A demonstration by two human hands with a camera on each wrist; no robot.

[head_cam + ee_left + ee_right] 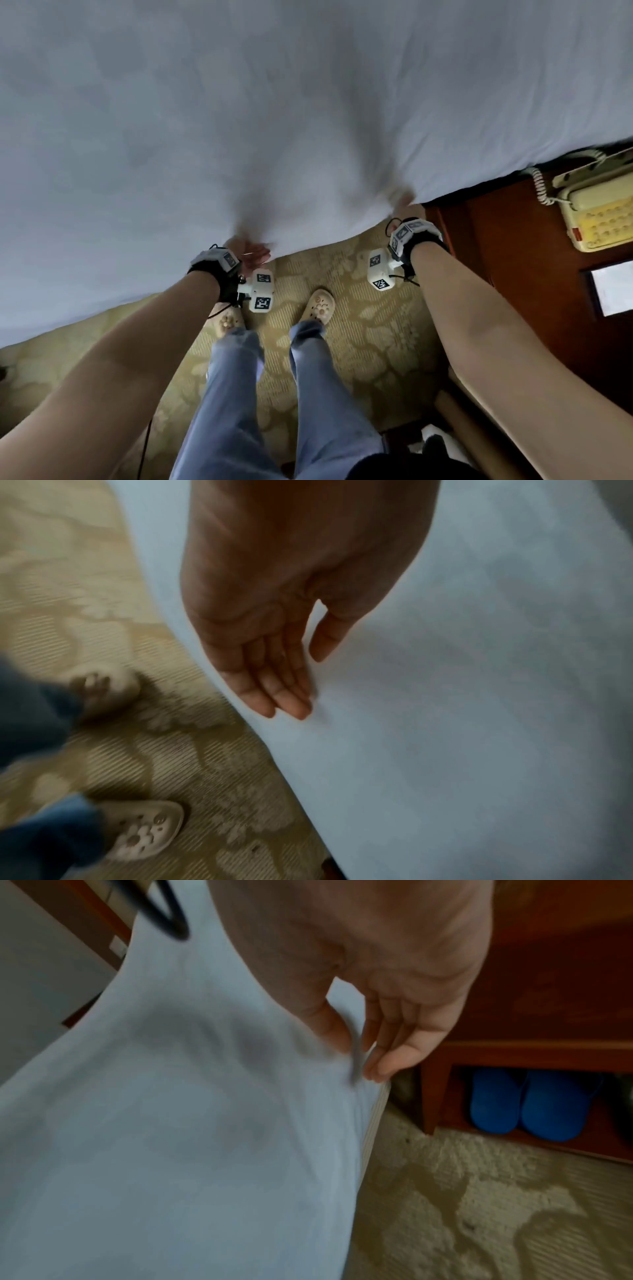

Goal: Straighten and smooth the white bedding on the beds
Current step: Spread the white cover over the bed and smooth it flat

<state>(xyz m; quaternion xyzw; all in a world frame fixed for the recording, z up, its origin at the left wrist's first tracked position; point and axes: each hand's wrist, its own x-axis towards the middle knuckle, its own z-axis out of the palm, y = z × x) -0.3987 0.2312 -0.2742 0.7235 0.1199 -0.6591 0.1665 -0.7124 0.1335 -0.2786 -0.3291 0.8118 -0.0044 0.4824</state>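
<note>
The white bedding (308, 102) spreads away beyond both hands and hangs over the bed's near edge in front of them; I judge it light, soft and limp, so it should slide and billow rather than hold shape, and is best taken along this near hem at two spread points. The right hand (383, 993) pinches the hem between thumb and straightish fingers, beside the wooden nightstand (513, 246), while the left hand (274, 615) lies flat against the hanging cloth, fingers straight and together. No readable brand or writing shows; the telephone (596, 216) keys beyond the right hand are too blurred.
</note>
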